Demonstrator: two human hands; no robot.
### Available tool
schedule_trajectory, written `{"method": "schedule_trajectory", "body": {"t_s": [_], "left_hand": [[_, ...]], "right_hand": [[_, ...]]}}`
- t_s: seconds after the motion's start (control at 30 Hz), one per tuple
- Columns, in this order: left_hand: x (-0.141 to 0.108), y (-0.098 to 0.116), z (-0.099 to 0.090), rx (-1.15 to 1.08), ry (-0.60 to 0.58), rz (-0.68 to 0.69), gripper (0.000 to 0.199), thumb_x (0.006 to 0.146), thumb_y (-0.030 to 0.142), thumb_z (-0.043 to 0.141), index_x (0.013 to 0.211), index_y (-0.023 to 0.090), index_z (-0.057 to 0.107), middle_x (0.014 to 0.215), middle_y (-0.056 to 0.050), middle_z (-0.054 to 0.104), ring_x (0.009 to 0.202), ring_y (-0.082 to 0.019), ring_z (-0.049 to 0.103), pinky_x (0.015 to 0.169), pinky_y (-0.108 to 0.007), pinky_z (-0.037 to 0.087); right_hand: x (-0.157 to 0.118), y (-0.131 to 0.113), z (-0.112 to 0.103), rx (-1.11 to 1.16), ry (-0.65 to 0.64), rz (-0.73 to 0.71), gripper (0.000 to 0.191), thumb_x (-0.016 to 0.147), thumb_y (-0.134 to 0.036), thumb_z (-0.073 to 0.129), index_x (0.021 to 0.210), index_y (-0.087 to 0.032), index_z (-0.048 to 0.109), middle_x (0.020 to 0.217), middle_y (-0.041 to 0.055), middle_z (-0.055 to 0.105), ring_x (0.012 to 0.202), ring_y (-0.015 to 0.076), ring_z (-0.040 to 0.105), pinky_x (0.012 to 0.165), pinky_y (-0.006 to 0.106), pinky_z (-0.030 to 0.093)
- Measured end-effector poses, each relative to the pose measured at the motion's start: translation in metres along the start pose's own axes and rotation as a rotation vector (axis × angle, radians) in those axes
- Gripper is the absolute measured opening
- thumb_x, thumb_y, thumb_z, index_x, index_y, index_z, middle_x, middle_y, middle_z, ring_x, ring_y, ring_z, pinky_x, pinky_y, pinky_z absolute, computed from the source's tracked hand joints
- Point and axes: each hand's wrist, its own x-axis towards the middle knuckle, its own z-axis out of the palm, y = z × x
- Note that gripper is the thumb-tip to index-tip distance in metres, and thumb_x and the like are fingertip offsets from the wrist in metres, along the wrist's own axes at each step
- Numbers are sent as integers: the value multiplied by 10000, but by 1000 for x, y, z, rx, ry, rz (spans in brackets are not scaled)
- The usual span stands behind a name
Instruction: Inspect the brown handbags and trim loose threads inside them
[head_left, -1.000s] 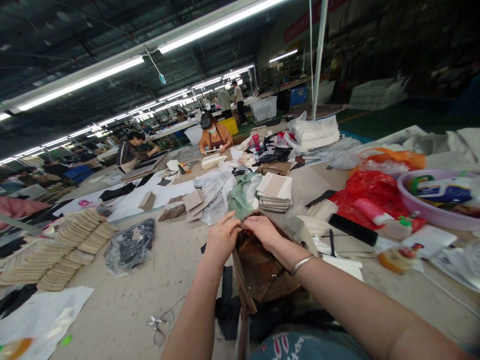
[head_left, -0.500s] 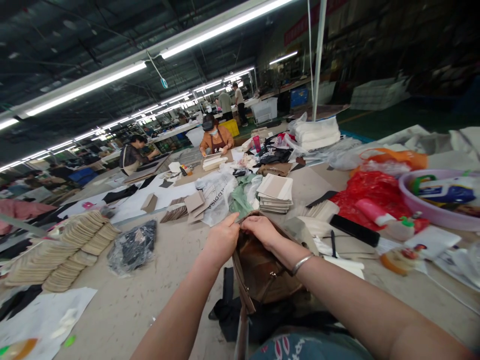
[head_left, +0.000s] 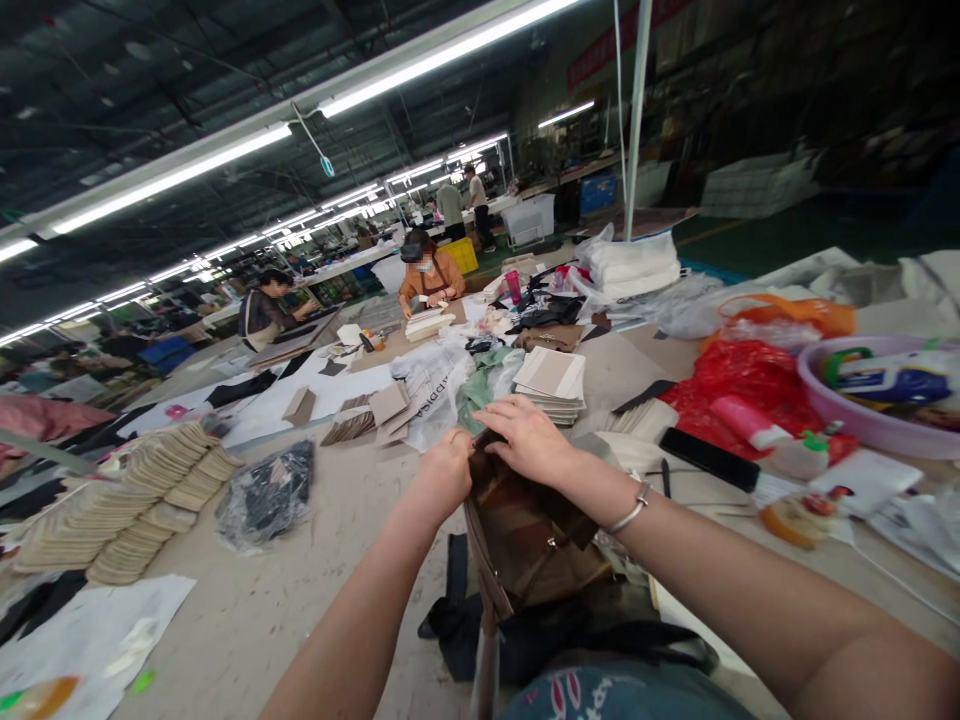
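A brown bag (head_left: pixel 525 545), its mouth facing me, sits at the table's near edge with small metal fittings on its inner side. My left hand (head_left: pixel 448 470) is closed around the far left corner of the bag's rim. Over the same far rim lies my right hand (head_left: pixel 529 437), its fingers stretched out and apart, touching the edge; a silver bangle (head_left: pixel 634 508) is on that wrist. What lies under the right palm is hidden. Black straps or cloth (head_left: pixel 465 625) spread beneath the bag.
Left are stacked beige pieces (head_left: pixel 142 490) and a plastic-wrapped dark packet (head_left: pixel 266 495). Beyond my hands stands a board stack (head_left: pixel 551 380). On the right are a phone (head_left: pixel 709 460), a red plastic bag (head_left: pixel 727 390) and a lilac basin (head_left: pixel 885 425). A co-worker (head_left: pixel 431 270) works across the table.
My right hand has gone from a pinch to stretched fingers over the rim, a little higher. The left hand keeps its grip and has moved slightly left. The co-worker's hands have moved.
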Motion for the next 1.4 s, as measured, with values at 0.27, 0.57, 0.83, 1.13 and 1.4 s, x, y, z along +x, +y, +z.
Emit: {"method": "schedule_trajectory", "body": {"t_s": [0.27, 0.57, 0.83, 1.13, 1.4], "left_hand": [[1, -5, 1, 0, -21, 6, 159, 834, 119, 372, 774, 154, 515, 814, -71, 559, 777, -171, 549, 705, -281, 445], [4, -9, 10, -57, 46, -23, 118, 830, 127, 404, 805, 156, 516, 785, -63, 575, 774, -173, 553, 704, -286, 430], [7, -7, 1, -199, 78, -132, 98, 835, 211, 436, 826, 181, 529, 752, -27, 620, 723, -153, 583, 665, -258, 425], [8, 3, -14, -29, -141, -257, 557, 711, 375, 617, 1208, 182, 458, 869, -66, 677, 790, -226, 619, 664, -291, 435], [14, -14, -2, 42, -231, -136, 259, 850, 271, 423, 878, 177, 662, 849, -91, 695, 776, -192, 633, 699, -276, 440]], "right_hand": [[24, 14, 5, -141, -321, -201, 219, 761, -272, 632, 954, -166, 623, 905, 71, 609, 867, 203, 529, 738, 300, 401], [29, 19, 12, -172, -336, -157, 213, 813, -374, 563, 843, -178, 641, 862, 60, 622, 821, 187, 537, 674, 268, 362], [35, 24, 11, -161, -400, -152, 299, 826, -426, 516, 772, -184, 684, 775, 65, 672, 761, 182, 571, 604, 252, 327], [43, 26, 14, -120, -464, -152, 348, 836, -439, 468, 763, -192, 702, 710, 56, 688, 635, 153, 572, 536, 244, 300], [48, 27, 20, -121, -491, -227, 384, 861, -455, 439, 767, -190, 701, 728, 65, 694, 635, 153, 580, 550, 243, 323]]}}
